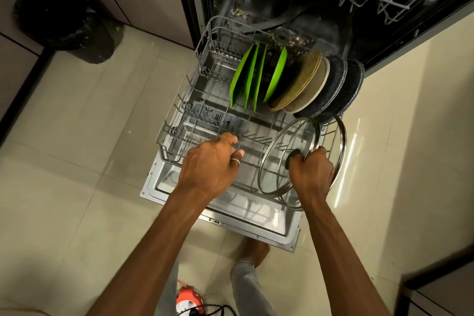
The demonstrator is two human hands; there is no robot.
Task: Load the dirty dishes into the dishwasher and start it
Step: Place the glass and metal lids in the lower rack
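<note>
Glass lid [279,161] entering lower rack [177,113]
The right hand [311,174] grips its knob [293,154], lid upright to fit the tines [256,140]; the left hand [210,167] braces the rack, grip unclear.

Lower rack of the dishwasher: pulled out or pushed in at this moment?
Pulled out. The lower rack sits over the lowered door, almost wholly forward of the dark tub, with green plates standing in it.

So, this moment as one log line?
lower rack out | right hand grips glass lid knob | left hand at rack | plates racked
</note>
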